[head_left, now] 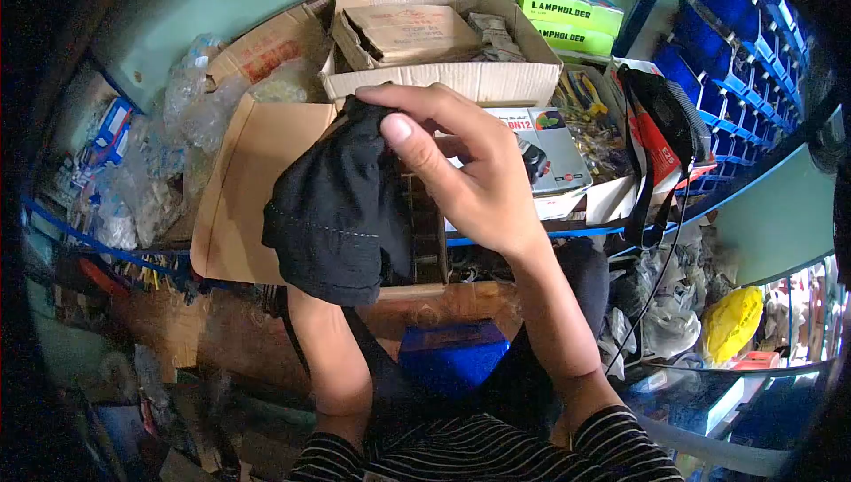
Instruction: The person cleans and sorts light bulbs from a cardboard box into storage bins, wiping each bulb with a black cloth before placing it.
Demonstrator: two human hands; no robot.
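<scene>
A black cloth item (332, 207) with a line of pale stitching hangs in front of me, left of the middle. My right hand (456, 149) pinches its upper end between thumb and fingers. The left forearm rises from below into the cloth, and the cloth covers my left hand, so its fingers are hidden. Behind the cloth lies an open brown cardboard box (253, 189) with a divided inside, partly hidden by the cloth.
Cardboard boxes (443, 81) and green lampholder boxes (567, 14) stand at the back. Plastic bags (199, 101) lie at the left. Blue bins (736, 74) and a black strap (651, 127) are at the right. A blue box (452, 353) sits below.
</scene>
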